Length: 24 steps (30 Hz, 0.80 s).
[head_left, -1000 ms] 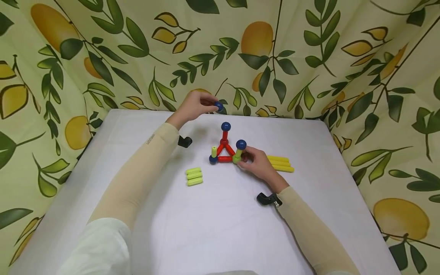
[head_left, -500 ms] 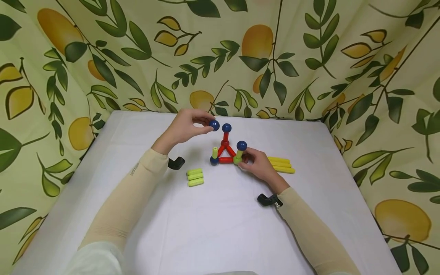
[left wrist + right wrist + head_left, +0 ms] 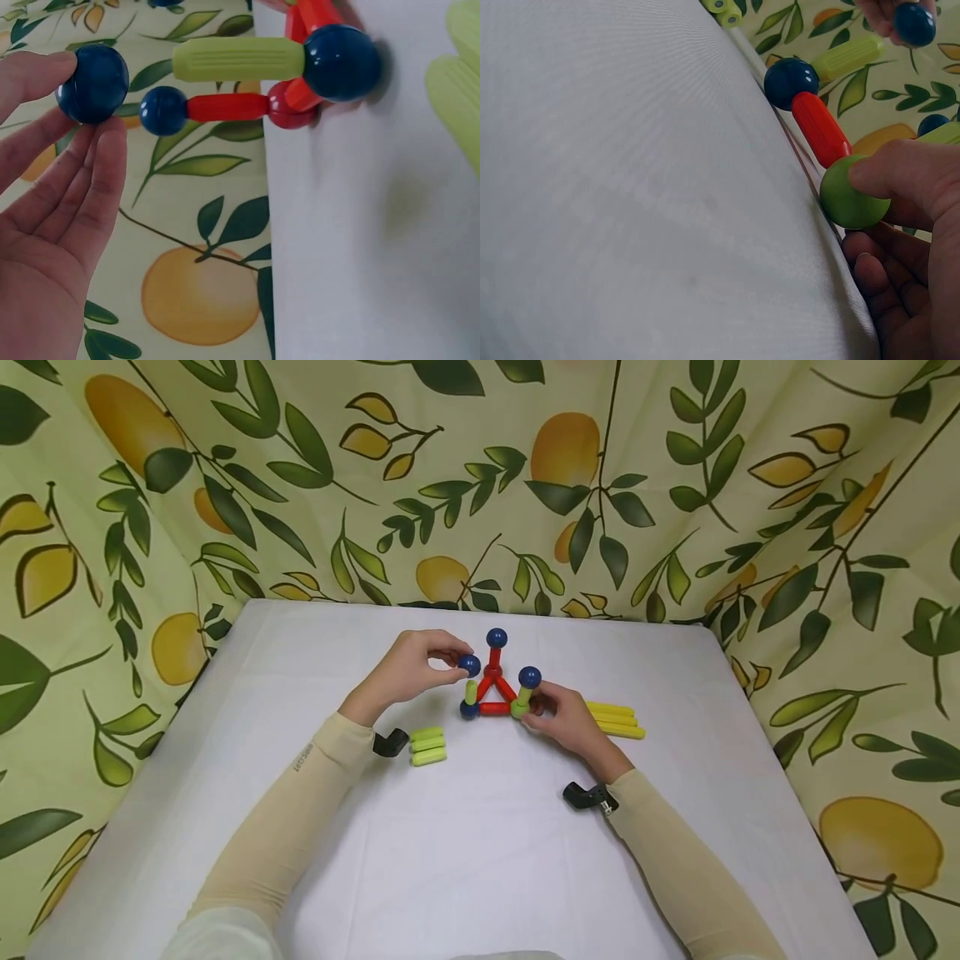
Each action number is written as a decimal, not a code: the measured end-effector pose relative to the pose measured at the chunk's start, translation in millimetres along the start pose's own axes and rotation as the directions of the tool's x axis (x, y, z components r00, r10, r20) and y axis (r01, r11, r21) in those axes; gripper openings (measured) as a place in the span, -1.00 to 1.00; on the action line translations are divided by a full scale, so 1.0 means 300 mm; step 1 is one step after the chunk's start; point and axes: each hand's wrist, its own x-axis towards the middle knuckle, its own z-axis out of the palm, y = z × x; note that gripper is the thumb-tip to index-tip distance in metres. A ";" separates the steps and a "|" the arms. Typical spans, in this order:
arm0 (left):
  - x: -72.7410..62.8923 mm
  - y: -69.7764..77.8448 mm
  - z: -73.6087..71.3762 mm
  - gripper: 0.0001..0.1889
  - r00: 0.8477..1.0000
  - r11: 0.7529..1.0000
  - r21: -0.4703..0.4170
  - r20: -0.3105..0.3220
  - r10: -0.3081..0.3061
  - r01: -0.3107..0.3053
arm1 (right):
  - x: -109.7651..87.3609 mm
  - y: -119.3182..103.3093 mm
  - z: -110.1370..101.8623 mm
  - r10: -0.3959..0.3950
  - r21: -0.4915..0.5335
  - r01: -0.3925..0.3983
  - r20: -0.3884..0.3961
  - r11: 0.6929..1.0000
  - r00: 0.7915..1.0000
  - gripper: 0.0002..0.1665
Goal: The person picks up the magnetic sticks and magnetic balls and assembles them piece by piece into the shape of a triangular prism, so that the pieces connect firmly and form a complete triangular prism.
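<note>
Below the held ball [image 3: 469, 666] a rod [image 3: 471, 692] stands upright

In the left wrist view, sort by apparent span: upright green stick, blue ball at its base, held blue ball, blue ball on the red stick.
Upright green stick
Base blue ball and held blue ball: too alike to rank
Red-stick blue ball

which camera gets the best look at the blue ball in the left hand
The left wrist view: the blue ball looks large there, pinched by the left hand, apart from the green stick. The head view shows it small; the right wrist view shows it near the top edge, smaller too.
</note>
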 end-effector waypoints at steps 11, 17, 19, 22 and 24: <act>-0.010 -0.031 0.037 -0.69 0.999 0.999 0.003 0.033 -0.037 0.036 | 0.001 0.001 0.002 0.000 -0.002 0.000 0.003 1.000 1.000 -0.63; -0.014 -0.044 0.032 -0.54 0.997 0.999 -0.022 0.060 -0.038 0.040 | -0.001 0.000 0.001 0.000 -0.004 0.000 0.003 1.000 1.000 -0.63; -0.016 -0.058 0.030 -0.48 0.992 0.996 -0.034 0.098 -0.081 0.084 | 0.000 -0.001 0.001 0.003 -0.004 -0.003 0.004 1.000 1.000 -0.64; -0.015 -0.092 0.044 -0.52 0.970 0.982 -0.031 0.164 -0.178 0.186 | 0.001 -0.004 -0.001 0.005 -0.001 -0.005 0.008 1.000 1.000 -0.63; -0.014 -0.112 0.066 -0.61 0.952 0.970 -0.007 0.194 -0.235 0.241 | 0.003 -0.004 -0.001 0.003 -0.003 -0.003 0.006 1.000 1.000 -0.63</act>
